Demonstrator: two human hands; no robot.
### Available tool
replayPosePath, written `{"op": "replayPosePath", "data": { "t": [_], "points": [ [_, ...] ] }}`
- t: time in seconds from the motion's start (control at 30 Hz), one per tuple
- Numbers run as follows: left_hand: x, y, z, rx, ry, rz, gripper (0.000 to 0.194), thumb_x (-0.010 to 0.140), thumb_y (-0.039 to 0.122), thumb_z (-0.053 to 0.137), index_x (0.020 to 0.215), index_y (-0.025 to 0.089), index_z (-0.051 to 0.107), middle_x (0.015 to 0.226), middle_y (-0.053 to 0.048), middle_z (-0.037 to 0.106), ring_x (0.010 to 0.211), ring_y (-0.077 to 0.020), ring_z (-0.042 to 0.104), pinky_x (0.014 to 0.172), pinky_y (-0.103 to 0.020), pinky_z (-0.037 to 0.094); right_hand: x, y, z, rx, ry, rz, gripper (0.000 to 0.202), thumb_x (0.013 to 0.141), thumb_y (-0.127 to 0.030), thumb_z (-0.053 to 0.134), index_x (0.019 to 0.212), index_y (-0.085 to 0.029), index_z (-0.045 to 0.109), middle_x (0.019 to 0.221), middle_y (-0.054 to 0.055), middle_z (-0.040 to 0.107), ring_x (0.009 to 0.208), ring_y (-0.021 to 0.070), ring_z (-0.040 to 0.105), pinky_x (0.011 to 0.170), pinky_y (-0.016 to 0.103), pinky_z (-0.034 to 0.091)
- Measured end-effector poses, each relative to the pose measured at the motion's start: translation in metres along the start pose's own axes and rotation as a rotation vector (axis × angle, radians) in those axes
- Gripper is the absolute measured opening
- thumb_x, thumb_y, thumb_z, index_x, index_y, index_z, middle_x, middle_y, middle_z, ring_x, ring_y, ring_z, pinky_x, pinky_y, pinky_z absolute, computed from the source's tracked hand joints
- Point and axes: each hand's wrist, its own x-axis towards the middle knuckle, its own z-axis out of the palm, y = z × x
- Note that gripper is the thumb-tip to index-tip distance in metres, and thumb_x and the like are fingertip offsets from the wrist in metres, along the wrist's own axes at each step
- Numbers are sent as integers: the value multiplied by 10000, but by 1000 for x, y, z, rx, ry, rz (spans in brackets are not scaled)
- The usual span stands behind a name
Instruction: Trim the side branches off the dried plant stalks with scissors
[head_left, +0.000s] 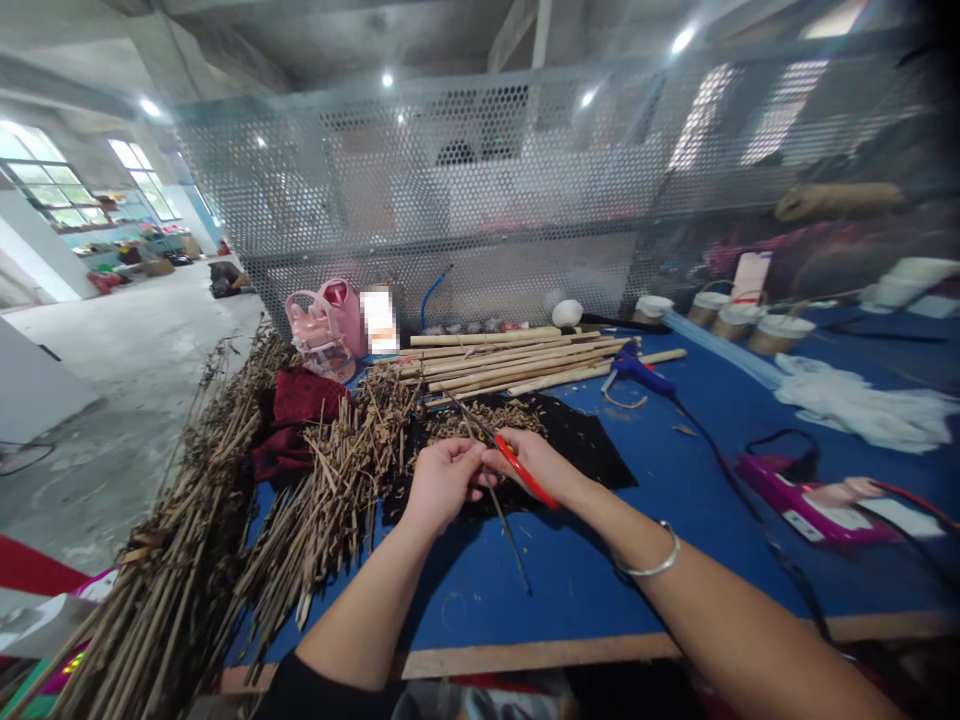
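Note:
My left hand (pixel 444 482) is closed on a thin dried stem (pixel 510 535), whose lower end slants toward the table's front edge. Close beside it, my right hand (pixel 534 462) grips red-handled scissors (pixel 517 468); their blades point up and left near the stem. The fingertips of both hands almost meet. Beneath the hands lies a black cloth (pixel 592 450) strewn with dried clippings (pixel 487 418). To the left is a pile of cut dried stems (pixel 322 500).
A taller bundle of dried stalks (pixel 172 520) leans at the far left. Pale sticks (pixel 525 360) lie behind the cloth. On the right are a blue glue gun (pixel 641 372), its cord, a purple power strip (pixel 810 500) and white plastic (pixel 862 400). A perforated metal screen (pixel 465 200) stands behind.

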Motion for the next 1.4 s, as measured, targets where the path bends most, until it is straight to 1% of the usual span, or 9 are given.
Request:
{"op": "replayPosePath", "data": {
  "t": [0.17, 0.27, 0.47, 0.57, 0.73, 0.93, 1.13, 1.3, 1.4],
  "points": [
    [1, 0, -1, -4, 24, 5, 250, 666, 360, 627, 711, 118, 578, 583, -30, 614, 484, -84, 566, 376, -136, 378, 2, 0, -1, -31, 3, 6, 432, 746, -574, 484, 700, -146, 517, 606, -10, 523, 528, 87, 411, 492, 199, 330],
    [2, -2, -1, 43, 78, 34, 250, 663, 367, 629, 696, 131, 554, 522, -6, 589, 422, -72, 520, 361, -143, 366, 0, 0, -6, -168, 36, 8, 400, 705, -560, 547, 738, -164, 500, 608, -20, 507, 523, 88, 406, 482, 197, 304],
    [4, -6, -2, 139, 106, 116, 251, 662, 385, 626, 654, 146, 548, 446, 39, 528, 346, -54, 426, 335, -159, 343, -5, -6, -12, -293, 34, -52, 463, 642, -529, 634, 896, -176, 474, 778, 28, 552, 651, 132, 486, 562, 224, 336],
    [4, -6, -3, 165, 117, 114, 247, 660, 381, 627, 645, 147, 548, 451, 34, 537, 345, -57, 429, 326, -158, 323, -5, -9, -9, -307, 51, -32, 451, 644, -536, 630, 872, -177, 478, 743, 23, 548, 625, 129, 477, 553, 225, 334],
    [5, -7, -3, 172, 143, 111, 250, 666, 391, 619, 648, 152, 547, 452, 27, 545, 357, -67, 455, 328, -156, 329, -4, -9, -4, -291, 82, 41, 384, 675, -553, 587, 719, -186, 480, 607, -15, 512, 523, 100, 426, 487, 206, 296],
    [5, -6, -2, 150, 162, 90, 246, 662, 380, 627, 644, 150, 542, 447, 18, 550, 364, -72, 472, 328, -148, 329, 0, -2, 0, -200, 76, 29, 409, 678, -570, 567, 709, -166, 515, 595, -12, 525, 514, 96, 427, 471, 200, 298],
    [4, -5, -3, 92, 105, 112, 258, 694, 392, 595, 677, 135, 577, 510, -5, 582, 412, -73, 497, 362, -149, 362, 1, 3, -6, -168, 11, -3, 421, 716, -589, 516, 727, -169, 498, 612, -18, 525, 524, 96, 416, 489, 205, 310],
    [2, -4, -3, 100, 40, 148, 288, 703, 414, 577, 629, 136, 578, 515, 14, 540, 407, -56, 442, 362, -147, 367, -4, 0, -10, -126, -88, -70, 417, 703, -563, 558, 828, -183, 444, 672, -23, 527, 553, 93, 428, 510, 203, 331],
    [2, -4, -3, 107, 27, 139, 299, 695, 427, 579, 632, 135, 581, 514, 20, 523, 398, -50, 416, 355, -146, 362, -5, -2, -7, -72, -96, -86, 439, 691, -566, 573, 852, -181, 436, 692, -24, 521, 567, 90, 424, 517, 201, 339]
  ]
}}
